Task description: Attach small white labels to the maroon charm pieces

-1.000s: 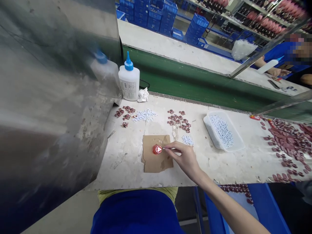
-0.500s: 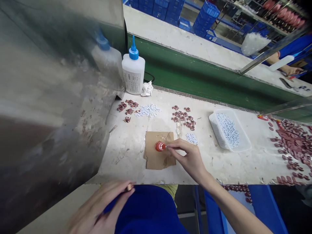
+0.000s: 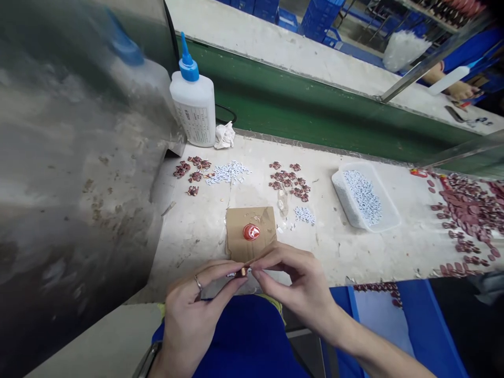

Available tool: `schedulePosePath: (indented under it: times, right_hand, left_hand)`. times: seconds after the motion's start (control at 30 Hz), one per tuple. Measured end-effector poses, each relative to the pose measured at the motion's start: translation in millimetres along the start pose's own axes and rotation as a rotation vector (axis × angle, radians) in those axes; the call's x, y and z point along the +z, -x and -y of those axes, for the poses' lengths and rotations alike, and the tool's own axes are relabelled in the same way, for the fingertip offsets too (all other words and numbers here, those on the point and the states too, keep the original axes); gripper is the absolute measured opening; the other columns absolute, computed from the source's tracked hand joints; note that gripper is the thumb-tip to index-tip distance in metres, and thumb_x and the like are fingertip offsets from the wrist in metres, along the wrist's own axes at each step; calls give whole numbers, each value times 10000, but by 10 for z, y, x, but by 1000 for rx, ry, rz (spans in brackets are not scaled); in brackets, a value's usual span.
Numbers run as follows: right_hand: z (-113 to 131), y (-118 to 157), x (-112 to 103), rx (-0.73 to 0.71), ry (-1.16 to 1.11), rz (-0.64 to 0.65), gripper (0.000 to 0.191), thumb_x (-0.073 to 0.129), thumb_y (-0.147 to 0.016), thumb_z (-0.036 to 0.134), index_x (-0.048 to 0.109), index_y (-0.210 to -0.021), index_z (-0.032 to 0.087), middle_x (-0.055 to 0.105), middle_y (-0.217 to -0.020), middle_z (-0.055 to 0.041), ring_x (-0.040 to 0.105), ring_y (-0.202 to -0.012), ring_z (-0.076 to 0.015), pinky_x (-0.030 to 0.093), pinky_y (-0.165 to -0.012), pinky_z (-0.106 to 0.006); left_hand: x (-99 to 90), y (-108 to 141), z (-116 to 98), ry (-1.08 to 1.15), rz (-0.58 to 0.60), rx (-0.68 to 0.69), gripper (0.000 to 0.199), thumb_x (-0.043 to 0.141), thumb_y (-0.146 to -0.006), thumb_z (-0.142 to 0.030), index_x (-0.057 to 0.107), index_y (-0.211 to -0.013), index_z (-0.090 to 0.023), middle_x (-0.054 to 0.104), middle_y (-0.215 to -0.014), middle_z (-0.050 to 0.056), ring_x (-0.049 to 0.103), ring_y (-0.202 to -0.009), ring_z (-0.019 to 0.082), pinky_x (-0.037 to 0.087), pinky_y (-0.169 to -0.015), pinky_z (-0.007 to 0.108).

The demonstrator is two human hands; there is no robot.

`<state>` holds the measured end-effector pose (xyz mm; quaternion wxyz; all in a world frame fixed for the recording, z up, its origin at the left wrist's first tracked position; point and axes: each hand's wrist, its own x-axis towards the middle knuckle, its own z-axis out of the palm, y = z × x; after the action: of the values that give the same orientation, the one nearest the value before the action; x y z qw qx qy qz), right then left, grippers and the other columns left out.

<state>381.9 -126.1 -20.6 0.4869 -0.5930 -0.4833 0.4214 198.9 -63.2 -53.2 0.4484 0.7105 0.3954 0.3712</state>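
Left hand: lower centre of the frame, thumb and index finger gripping a small brown-and-tan piece
Right hand: right of centre, thumb and index finger pinched together just at the piece's right end; whether a tiny part sits between them is too small to tell
Small piece: between the two hands, over the near edge of the table, held out at the left fingertips; fingers cover much of it, so its long axis cannot be told
Red dish: on the cardboard, just above both sets of fingertips in the frame, with the right hand nearer
White-and-blue bits: a small heap above the right hand, right of the cardboard
Brown pieces: a loose cluster at centre, beyond those bits
Plastic tub: right of centre, holding more bits
Squeeze bottle: upright at upper left
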Motion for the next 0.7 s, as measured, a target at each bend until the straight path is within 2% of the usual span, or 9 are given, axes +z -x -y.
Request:
schedulePosePath:
  times: [0.17, 0.33, 0.4, 0.5, 0.6, 0.7]
  right_hand:
    - [8, 2, -23, -93, 116, 41, 164, 695, -932, 84, 769, -1005, 211, 777, -951, -22, 737, -863, -136, 596, -759, -252]
    - [56, 59, -46, -294, 420, 80, 254, 589, -1001, 80, 716, -1184, 202, 768, -1049, -84, 753, -885, -179, 629, -714, -286]
    - [70, 71, -64, -322, 494, 96, 277, 557, -1014, 78, 707, -1210, 205, 771, -1053, -95, 760, -881, -195, 641, -705, -303]
    - [69, 55, -85, -259, 388, 98, 265, 585, -1005, 101, 720, -1191, 235, 768, -1055, -69, 761, -892, -187, 658, -738, -302]
    - [58, 20, -57, -101, 137, 47, 258, 723, -948, 194, 721, -1199, 252, 756, -1078, -45, 761, -956, -179, 674, -855, -314]
    - [68, -25, 5, 47, -30, 79, 195, 759, -928, 256, 744, -1122, 238, 759, -1055, -34, 763, -968, -172, 667, -910, -324]
  left_hand:
    - [37, -16, -15, 4, -13, 19, 235, 792, -826, -146, 746, -986, -312, 770, -971, -144, 739, -850, 0, 546, -896, 9]
    - [34, -57, -65, 14, -18, 76, 284, 787, -816, -90, 739, -999, -302, 767, -990, -126, 735, -855, 11, 564, -910, 43]
    - [26, -71, -73, 28, 0, 72, 294, 785, -814, -84, 744, -1002, -306, 768, -991, -126, 736, -851, 15, 573, -893, 50]
    - [21, -78, -73, 65, 6, 44, 282, 796, -804, -97, 757, -986, -309, 774, -973, -131, 745, -843, 22, 578, -879, 48]
    - [31, -74, -61, 55, -19, 7, 261, 796, -818, -143, 757, -1009, -316, 780, -959, -136, 757, -825, 28, 572, -861, 31]
    - [31, -45, -38, -8, -21, -13, 277, 778, -854, -206, 725, -1094, -333, 779, -984, -135, 761, -841, 32, 574, -876, 41]
